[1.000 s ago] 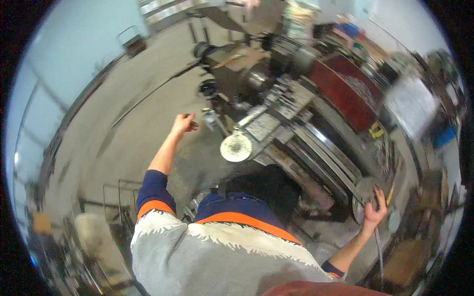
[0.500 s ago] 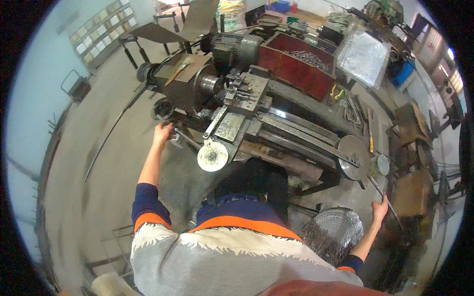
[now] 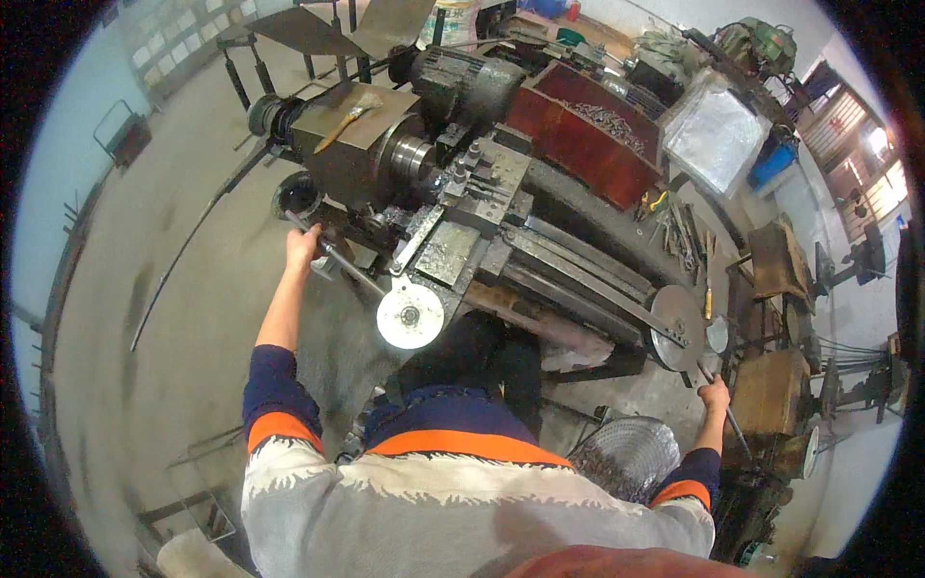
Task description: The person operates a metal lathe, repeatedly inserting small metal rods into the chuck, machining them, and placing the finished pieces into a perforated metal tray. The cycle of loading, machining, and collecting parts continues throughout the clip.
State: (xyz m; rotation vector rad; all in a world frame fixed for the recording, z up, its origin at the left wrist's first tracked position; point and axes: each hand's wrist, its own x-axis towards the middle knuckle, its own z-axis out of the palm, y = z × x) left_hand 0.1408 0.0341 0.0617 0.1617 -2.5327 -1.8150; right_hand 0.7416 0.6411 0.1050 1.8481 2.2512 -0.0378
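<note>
In front of me stands a small metal lathe with a shiny round chuck (image 3: 412, 159) at its left end. My left hand (image 3: 303, 245) is closed around a metal lever (image 3: 349, 270), which slants down to a pale round disc (image 3: 409, 315) at the front of the machine. On the right, my right hand (image 3: 714, 394) grips a long thin metal rod (image 3: 737, 431) just below a large grey disc (image 3: 677, 328). A tool block (image 3: 482, 197) sits on the slide beside the chuck. Whether a workpiece is in the chuck I cannot tell.
Behind the slide, a red metal bin (image 3: 578, 135) holds many small metal parts. A brush (image 3: 342, 127) lies on the headstock. Spanners (image 3: 689, 236) and pliers lie at the right. A perforated basin (image 3: 631, 453) of dark parts stands low by my right arm.
My left hand has closed on the lever. My right hand has come closer to the grey disc along the rod side. The whole view has shifted slightly.
</note>
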